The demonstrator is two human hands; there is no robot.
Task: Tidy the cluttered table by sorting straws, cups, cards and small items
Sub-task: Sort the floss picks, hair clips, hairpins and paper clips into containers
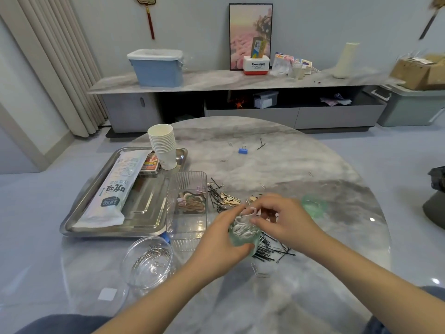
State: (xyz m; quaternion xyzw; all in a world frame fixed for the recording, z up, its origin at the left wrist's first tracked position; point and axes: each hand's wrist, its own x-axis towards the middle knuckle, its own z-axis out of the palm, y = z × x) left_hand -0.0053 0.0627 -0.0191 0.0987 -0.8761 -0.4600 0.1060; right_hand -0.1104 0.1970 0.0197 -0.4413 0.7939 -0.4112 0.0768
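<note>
Head view, left hand (224, 239) gripping green jar (243, 233), right hand (284, 220) pinching white clip (250, 210) above it.

At the top of the frame a long grey sideboard (240, 80) runs along the wall. On its left part stands a blue lidded storage box (156, 67). A framed picture of pink flowers (250, 32) leans against the wall at top centre, with a white and red Panasonic box (256, 65) just in front of it. A cream cylinder (346, 60) stands further right. Beige curtains (55, 61) hang at upper left, and a red tassel ornament (150, 22) hangs on the wall.
</note>
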